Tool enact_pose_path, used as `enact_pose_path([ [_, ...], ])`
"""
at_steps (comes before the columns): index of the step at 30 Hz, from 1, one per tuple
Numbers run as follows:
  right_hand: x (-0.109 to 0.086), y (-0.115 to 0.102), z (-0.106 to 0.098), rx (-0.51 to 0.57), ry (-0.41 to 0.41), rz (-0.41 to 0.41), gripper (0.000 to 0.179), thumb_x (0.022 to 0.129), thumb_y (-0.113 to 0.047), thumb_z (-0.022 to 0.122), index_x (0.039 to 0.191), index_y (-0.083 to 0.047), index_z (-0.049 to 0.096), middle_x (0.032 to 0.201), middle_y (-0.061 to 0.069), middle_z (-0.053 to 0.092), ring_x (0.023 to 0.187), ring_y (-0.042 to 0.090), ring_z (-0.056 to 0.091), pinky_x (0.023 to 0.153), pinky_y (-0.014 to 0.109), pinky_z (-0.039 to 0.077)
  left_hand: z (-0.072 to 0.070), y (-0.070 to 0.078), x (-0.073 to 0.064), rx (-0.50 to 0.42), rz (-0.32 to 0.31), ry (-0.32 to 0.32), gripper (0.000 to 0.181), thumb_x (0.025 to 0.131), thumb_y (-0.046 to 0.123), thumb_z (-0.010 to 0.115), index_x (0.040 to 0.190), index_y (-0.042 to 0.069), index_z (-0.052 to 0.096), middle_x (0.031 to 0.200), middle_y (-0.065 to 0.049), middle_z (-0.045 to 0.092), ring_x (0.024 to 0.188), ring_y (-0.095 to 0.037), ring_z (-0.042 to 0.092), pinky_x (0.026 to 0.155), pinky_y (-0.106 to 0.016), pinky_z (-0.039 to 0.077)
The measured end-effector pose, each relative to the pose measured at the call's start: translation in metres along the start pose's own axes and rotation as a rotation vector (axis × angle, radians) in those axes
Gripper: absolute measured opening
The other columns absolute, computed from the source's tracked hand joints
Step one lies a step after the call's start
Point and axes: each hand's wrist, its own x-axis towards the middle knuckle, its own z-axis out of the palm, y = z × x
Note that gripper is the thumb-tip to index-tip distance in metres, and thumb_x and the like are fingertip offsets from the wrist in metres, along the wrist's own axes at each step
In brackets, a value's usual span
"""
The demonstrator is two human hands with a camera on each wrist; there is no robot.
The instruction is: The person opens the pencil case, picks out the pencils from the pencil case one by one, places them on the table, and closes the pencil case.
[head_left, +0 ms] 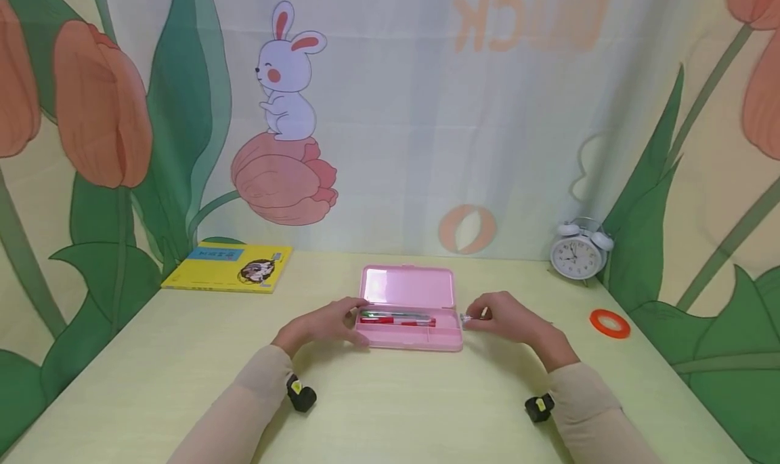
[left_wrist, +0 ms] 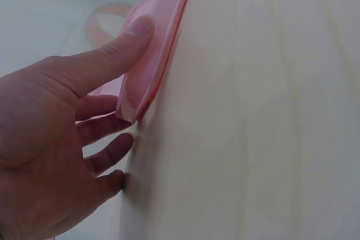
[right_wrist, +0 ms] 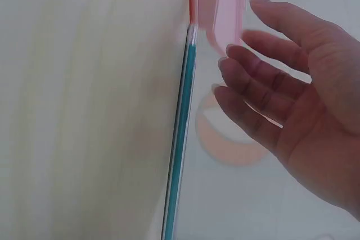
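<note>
A pink pencil case (head_left: 407, 345) lies with its lid raised at the back. Inside its long compartment are a red pen (head_left: 390, 321) and a greenish clear pen (head_left: 396, 313). My left hand (head_left: 326, 323) grips the case's left end, the thumb (left_wrist: 126, 49) on its front and the other fingers round the end. Beside the right end is my right hand (head_left: 508, 317), its fingers (right_wrist: 253, 88) loosely bent and apart from the case. A long clear-and-teal stick (right_wrist: 181, 122) lies on the table by that hand; only a clear tip shows in the head view.
A yellow book (head_left: 225, 278) lies at the back left. At the back right stands a white alarm clock (head_left: 575, 255), with an orange tape roll (head_left: 609, 324) in front of it. A printed curtain (head_left: 390, 145) closes off the back and sides.
</note>
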Motion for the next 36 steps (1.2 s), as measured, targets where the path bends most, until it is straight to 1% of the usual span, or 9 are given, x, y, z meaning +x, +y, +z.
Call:
enact_pose_path([
  [3,0.007,-0.007,0.005,0.014,-0.001,-0.012,0.055,0.088,-0.031,0.078,0.129,0.002,0.062,0.108,0.012,0.067,0.08,0.013,0.062,0.073,0.031,0.054,0.0,0.0,0.0,0.003,0.01,-0.002,0.087,0.081,0.04,0.084,0.152,0.014,0.039,0.152,-0.01,0.042,0.14,-0.033,0.038,0.114,-0.052,0.034],
  [5,0.011,-0.012,0.007,0.018,-0.011,-0.01,0.067,0.087,-0.034,0.08,0.137,0.004,0.055,0.12,0.019,0.062,0.083,0.014,0.063,0.075,0.032,0.055,-0.001,0.001,-0.001,0.007,0.016,-0.005,0.088,0.081,0.041,0.083,0.152,0.014,0.039,0.153,-0.01,0.041,0.14,-0.033,0.037,0.114,-0.053,0.033],
  [10,0.018,-0.02,0.013,0.023,-0.043,0.071,0.081,0.081,-0.034,0.085,0.143,0.003,0.049,0.134,0.024,0.05,0.088,0.019,0.061,0.079,0.035,0.056,0.0,0.001,-0.002,0.01,0.016,-0.005,0.088,0.083,0.043,0.081,0.154,0.015,0.037,0.155,-0.011,0.038,0.143,-0.033,0.033,0.115,-0.057,0.03],
  [13,0.02,-0.022,0.017,0.014,-0.063,0.117,0.084,0.079,-0.03,0.087,0.145,0.003,0.046,0.138,0.023,0.049,0.088,0.019,0.061,0.083,0.037,0.056,0.0,0.001,-0.003,0.003,0.017,-0.006,0.087,0.083,0.043,0.081,0.154,0.014,0.037,0.155,-0.011,0.038,0.142,-0.034,0.034,0.114,-0.057,0.032],
  [16,0.022,-0.023,0.02,0.003,-0.082,0.133,0.085,0.079,-0.028,0.088,0.146,0.002,0.045,0.138,0.02,0.053,0.088,0.018,0.062,0.087,0.039,0.055,0.001,0.001,-0.003,-0.001,0.02,-0.01,0.086,0.083,0.043,0.081,0.153,0.016,0.038,0.154,-0.01,0.039,0.142,-0.035,0.034,0.113,-0.057,0.033],
  [21,0.02,-0.025,0.021,0.027,-0.101,0.128,0.086,0.082,-0.036,0.084,0.148,0.001,0.043,0.137,0.017,0.056,0.091,0.017,0.063,0.091,0.042,0.053,0.002,-0.001,-0.003,-0.006,0.011,-0.012,0.085,0.083,0.044,0.08,0.152,0.019,0.037,0.156,-0.01,0.037,0.144,-0.035,0.032,0.114,-0.058,0.031],
  [25,0.018,-0.029,0.02,0.038,-0.113,0.096,0.092,0.078,-0.039,0.086,0.147,0.003,0.043,0.133,0.017,0.058,0.088,0.017,0.062,0.086,0.04,0.054,0.002,-0.002,-0.002,-0.01,0.003,-0.01,0.085,0.082,0.045,0.081,0.151,0.021,0.038,0.155,-0.009,0.039,0.144,-0.033,0.032,0.114,-0.057,0.031],
  [30,0.018,-0.03,0.021,0.004,-0.124,0.045,0.095,0.071,-0.032,0.093,0.144,0.006,0.046,0.125,0.015,0.058,0.08,0.017,0.058,0.076,0.033,0.053,0.002,-0.002,-0.002,-0.023,0.01,-0.01,0.084,0.082,0.044,0.082,0.149,0.018,0.039,0.154,-0.012,0.04,0.144,-0.036,0.032,0.114,-0.058,0.03],
  [36,0.019,-0.028,0.022,0.0,-0.128,0.036,0.093,0.07,-0.029,0.093,0.143,0.006,0.046,0.124,0.015,0.057,0.081,0.017,0.057,0.076,0.034,0.052,0.001,-0.002,-0.002,-0.028,0.02,-0.012,0.082,0.082,0.043,0.082,0.147,0.016,0.041,0.152,-0.012,0.041,0.143,-0.036,0.032,0.114,-0.059,0.029],
])
